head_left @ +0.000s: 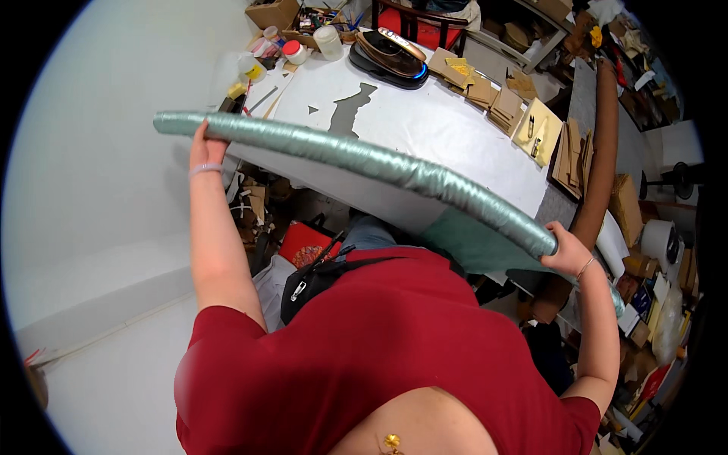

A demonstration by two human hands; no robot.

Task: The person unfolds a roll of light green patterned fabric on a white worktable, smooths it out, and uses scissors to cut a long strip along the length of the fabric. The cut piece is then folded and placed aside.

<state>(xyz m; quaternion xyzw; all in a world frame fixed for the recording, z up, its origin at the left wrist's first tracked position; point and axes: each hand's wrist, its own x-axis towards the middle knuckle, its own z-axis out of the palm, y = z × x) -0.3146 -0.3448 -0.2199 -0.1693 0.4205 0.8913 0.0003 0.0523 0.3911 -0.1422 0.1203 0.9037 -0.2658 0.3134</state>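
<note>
A long roll of shiny pale-green fabric (379,163) stretches across the view, raised over the near side of the table. My left hand (208,145) is closed around it close to its left end, fingers partly hidden behind the roll. Toward the other end, my right hand (569,250) grips it, and a short length sticks out past that wrist. Below the roll on the right hangs a loose green sheet (474,246); whether it belongs to the roll I cannot tell. On the white tabletop (447,144) beyond lies an irregular grey scrap (351,108).
At the table's back stand a dark rounded appliance (390,59), a red-lidded jar (294,52) and a white tub (328,43). Cardboard pieces (504,106) line the right side, beside a long brown roll (604,152). A white wall (98,167) rises at left.
</note>
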